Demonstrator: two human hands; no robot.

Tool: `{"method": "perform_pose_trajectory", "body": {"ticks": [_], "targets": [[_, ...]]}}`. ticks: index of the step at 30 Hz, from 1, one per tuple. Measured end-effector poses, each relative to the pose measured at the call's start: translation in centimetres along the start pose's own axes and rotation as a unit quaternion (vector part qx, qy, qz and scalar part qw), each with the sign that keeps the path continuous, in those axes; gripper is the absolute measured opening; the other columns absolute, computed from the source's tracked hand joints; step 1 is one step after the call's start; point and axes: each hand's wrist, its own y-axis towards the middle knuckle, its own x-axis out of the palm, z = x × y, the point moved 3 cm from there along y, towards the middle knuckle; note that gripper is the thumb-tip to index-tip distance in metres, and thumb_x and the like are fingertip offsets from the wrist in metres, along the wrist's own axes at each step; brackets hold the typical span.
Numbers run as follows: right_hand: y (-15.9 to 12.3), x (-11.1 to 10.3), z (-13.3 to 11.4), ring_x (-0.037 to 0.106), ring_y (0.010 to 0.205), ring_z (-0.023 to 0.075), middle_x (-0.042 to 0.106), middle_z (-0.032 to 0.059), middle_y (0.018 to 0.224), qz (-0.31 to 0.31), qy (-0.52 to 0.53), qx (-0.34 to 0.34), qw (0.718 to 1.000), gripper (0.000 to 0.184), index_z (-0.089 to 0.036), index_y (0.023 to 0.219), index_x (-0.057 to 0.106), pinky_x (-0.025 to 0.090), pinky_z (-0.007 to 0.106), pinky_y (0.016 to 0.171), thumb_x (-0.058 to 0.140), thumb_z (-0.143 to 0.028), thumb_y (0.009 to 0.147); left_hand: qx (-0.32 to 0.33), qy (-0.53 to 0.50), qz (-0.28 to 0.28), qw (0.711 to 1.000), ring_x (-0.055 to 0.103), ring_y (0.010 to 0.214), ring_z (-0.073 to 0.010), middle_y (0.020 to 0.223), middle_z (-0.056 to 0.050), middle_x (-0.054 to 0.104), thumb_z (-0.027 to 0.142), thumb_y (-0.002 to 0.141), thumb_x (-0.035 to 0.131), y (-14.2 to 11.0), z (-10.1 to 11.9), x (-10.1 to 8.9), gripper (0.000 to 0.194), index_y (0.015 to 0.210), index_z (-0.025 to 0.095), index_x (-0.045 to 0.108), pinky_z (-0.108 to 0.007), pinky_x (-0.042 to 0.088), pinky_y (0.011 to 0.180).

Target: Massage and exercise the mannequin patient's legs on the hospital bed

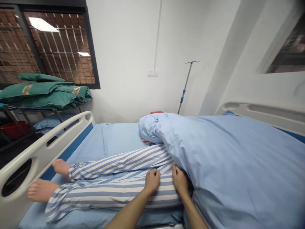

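A figure in blue-and-white striped trousers (pixel 114 178) lies on a hospital bed, bare feet (pixel 41 190) toward the footboard at the left. A light blue quilt (pixel 228 159) covers the upper body. My left hand (pixel 152 180) rests on the striped thigh with its fingers curled, pinching the trouser cloth. My right hand (pixel 180 181) lies beside it at the quilt's edge, fingers bent down onto the striped fabric near the waist. Another hand of the lying figure (pixel 147 142) peeks out under the quilt's far corner.
White plastic footboard (pixel 40 149) at the left, white headboard (pixel 267 114) at the right. An IV pole (pixel 185 86) stands behind the bed by the wall. Folded green quilts (pixel 45 92) sit on a rack under the barred window at the far left.
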Motion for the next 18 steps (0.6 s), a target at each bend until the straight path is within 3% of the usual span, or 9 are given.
{"method": "perform_pose_trajectory", "body": {"ticks": [3, 6, 10, 12, 15, 18], "targets": [[0.0, 0.2, 0.1, 0.061, 0.067, 0.0195, 0.068, 0.0150, 0.082, -0.014, -0.036, 0.012, 0.999, 0.049, -0.019, 0.079, 0.065, 0.036, 0.025, 0.057, 0.023, -0.043, 0.087, -0.030, 0.013, 0.023, 0.999, 0.044, 0.061, -0.0123, 0.054, 0.000, 0.049, 0.025, 0.077, 0.038, -0.8, -4.0, -5.4, 0.027, 0.052, 0.018, 0.045, -0.024, 0.026, 0.059], [0.2, 0.5, 0.3, 0.061, 0.067, 0.0203, 0.068, 0.0152, 0.084, -0.037, -0.064, 0.021, 0.997, 0.048, -0.019, 0.081, 0.065, 0.035, 0.026, 0.058, 0.023, -0.042, 0.088, -0.035, 0.045, 0.069, 0.996, 0.044, 0.062, -0.0120, 0.054, 0.001, 0.047, 0.026, 0.077, 0.038, -2.0, -8.3, -12.1, 0.028, 0.051, 0.018, 0.044, -0.023, 0.026, 0.060], [0.3, 0.7, 0.4, 0.062, 0.070, 0.0224, 0.068, 0.0158, 0.086, -0.057, -0.099, 0.036, 0.993, 0.047, -0.020, 0.083, 0.066, 0.036, 0.028, 0.058, 0.024, -0.043, 0.088, -0.043, 0.131, 0.112, 0.984, 0.045, 0.060, -0.0111, 0.055, 0.002, 0.049, 0.027, 0.080, 0.037, -3.9, -13.0, -21.0, 0.029, 0.055, 0.018, 0.048, -0.022, 0.027, 0.061], [0.3, 0.8, 0.2, 0.062, 0.071, 0.0236, 0.068, 0.0163, 0.087, -0.060, -0.115, 0.040, 0.991, 0.047, -0.020, 0.085, 0.066, 0.036, 0.029, 0.059, 0.024, -0.042, 0.088, -0.053, 0.186, 0.122, 0.974, 0.048, 0.064, -0.0117, 0.060, 0.001, 0.054, 0.027, 0.081, 0.036, -4.9, -14.9, -24.4, 0.028, 0.059, 0.018, 0.052, -0.022, 0.028, 0.063], [0.3, 0.8, -0.1, 0.063, 0.072, 0.0253, 0.069, 0.0164, 0.086, -0.064, -0.145, 0.035, 0.987, 0.045, -0.020, 0.084, 0.065, 0.036, 0.031, 0.060, 0.024, -0.040, 0.088, -0.086, 0.267, 0.126, 0.951, 0.054, 0.073, -0.0145, 0.073, -0.002, 0.062, 0.025, 0.082, 0.037, -6.3, -17.5, -27.3, 0.024, 0.070, 0.019, 0.057, -0.023, 0.031, 0.066], [0.1, 0.9, -0.6, 0.064, 0.073, 0.0261, 0.069, 0.0154, 0.083, -0.079, -0.180, 0.018, 0.980, 0.042, -0.021, 0.080, 0.062, 0.036, 0.032, 0.060, 0.024, -0.038, 0.089, -0.125, 0.326, 0.136, 0.927, 0.058, 0.078, -0.0176, 0.080, -0.006, 0.065, 0.026, 0.084, 0.036, -7.4, -18.9, -28.0, 0.025, 0.080, 0.020, 0.060, -0.024, 0.033, 0.066]]}}
